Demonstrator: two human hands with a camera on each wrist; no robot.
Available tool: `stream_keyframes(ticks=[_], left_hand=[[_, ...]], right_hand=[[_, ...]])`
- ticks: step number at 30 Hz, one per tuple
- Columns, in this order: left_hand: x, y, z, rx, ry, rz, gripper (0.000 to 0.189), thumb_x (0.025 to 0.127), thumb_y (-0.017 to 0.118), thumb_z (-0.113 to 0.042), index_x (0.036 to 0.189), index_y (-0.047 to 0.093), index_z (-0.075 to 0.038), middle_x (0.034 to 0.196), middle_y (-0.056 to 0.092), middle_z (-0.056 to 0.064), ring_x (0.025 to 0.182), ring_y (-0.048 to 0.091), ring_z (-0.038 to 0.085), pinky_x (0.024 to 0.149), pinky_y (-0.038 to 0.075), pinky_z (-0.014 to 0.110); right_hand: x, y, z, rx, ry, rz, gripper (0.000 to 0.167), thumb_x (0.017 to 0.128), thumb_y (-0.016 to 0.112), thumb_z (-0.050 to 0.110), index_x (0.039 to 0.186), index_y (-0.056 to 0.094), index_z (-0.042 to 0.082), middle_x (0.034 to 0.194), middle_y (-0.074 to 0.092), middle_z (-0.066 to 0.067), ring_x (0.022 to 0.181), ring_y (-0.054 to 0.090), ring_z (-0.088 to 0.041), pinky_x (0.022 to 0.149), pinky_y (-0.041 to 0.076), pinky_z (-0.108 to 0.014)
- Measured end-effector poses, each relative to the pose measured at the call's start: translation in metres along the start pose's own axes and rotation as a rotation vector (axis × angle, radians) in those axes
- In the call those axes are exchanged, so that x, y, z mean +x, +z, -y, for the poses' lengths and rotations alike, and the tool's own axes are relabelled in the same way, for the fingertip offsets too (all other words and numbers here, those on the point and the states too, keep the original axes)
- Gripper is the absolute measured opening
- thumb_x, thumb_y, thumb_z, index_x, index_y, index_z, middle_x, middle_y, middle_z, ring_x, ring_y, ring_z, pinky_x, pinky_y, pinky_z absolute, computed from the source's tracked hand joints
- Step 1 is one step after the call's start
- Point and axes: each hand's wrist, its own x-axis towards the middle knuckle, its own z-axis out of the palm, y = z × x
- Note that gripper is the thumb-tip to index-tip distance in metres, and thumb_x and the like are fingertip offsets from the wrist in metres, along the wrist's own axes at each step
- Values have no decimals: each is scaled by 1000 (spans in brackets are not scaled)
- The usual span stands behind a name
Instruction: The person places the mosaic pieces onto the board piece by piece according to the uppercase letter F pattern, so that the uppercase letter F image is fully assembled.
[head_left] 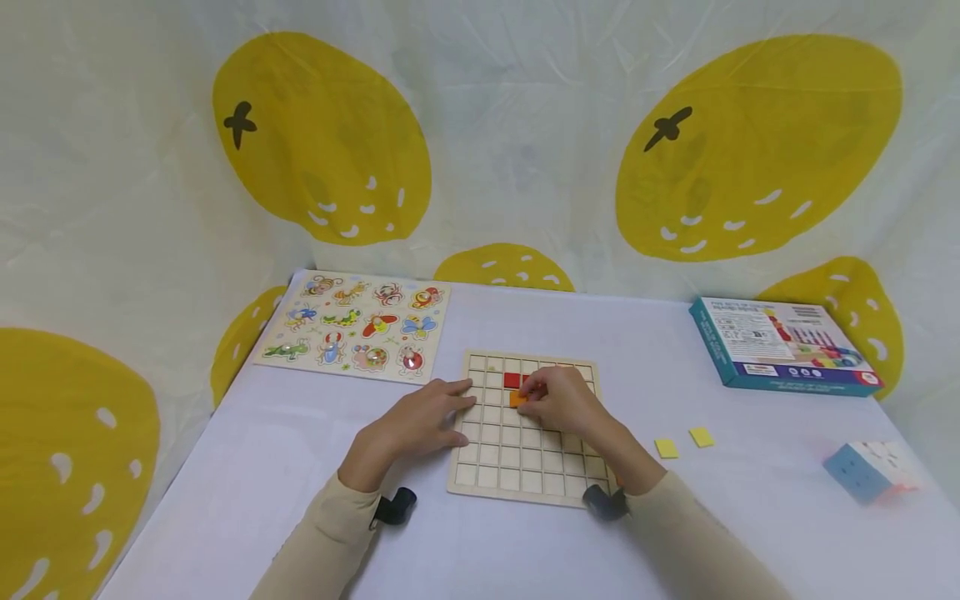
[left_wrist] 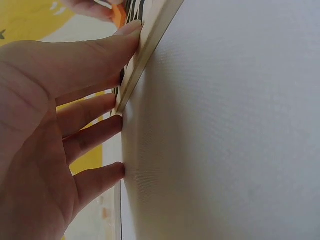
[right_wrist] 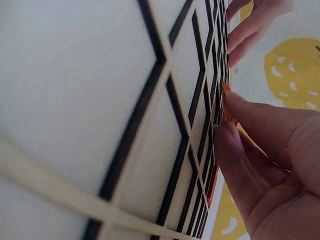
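A wooden grid board [head_left: 489,477] with square cells lies on the white table in the head view. My right hand [head_left: 558,398] pinches an orange square tile [head_left: 517,400] over a cell just below a red tile [head_left: 512,381]. In the right wrist view, thumb and fingertips of the right hand [right_wrist: 270,150] close on the tile's edge, low against the grid. My left hand [head_left: 422,421] rests at the board's left edge with fingers spread. The left wrist view has the left hand's thumb [left_wrist: 95,55] touching the board's rim [left_wrist: 145,57].
Two yellow square tiles [head_left: 666,448] lie right of the board. An insect picture puzzle [head_left: 352,325] sits at the back left. A teal-edged box [head_left: 783,346] is at the back right, with a blue and white cube [head_left: 870,471] nearer on the right.
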Motion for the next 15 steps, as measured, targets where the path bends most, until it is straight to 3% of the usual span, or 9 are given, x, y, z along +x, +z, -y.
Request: stream_keyframes(ticks=[6, 15], left_hand=[[0, 1, 0, -5, -9, 4, 63, 89, 79, -36, 144, 59, -14, 164, 42, 3, 147, 45, 28, 118, 44, 46], [-1, 1, 1, -4, 6, -9, 63, 89, 79, -35, 144, 59, -13, 165, 41, 5, 147, 45, 29, 119, 43, 47]], right_hand=[[-1, 2, 2, -25, -7, -5, 14, 78, 88, 9, 89, 78, 8, 89, 74, -2, 74, 61, -9, 70, 53, -21], [1, 3, 7, -76, -18, 17, 11, 81, 85, 9, 90, 79, 8, 87, 73, -1, 75, 59, -10, 71, 51, -23]])
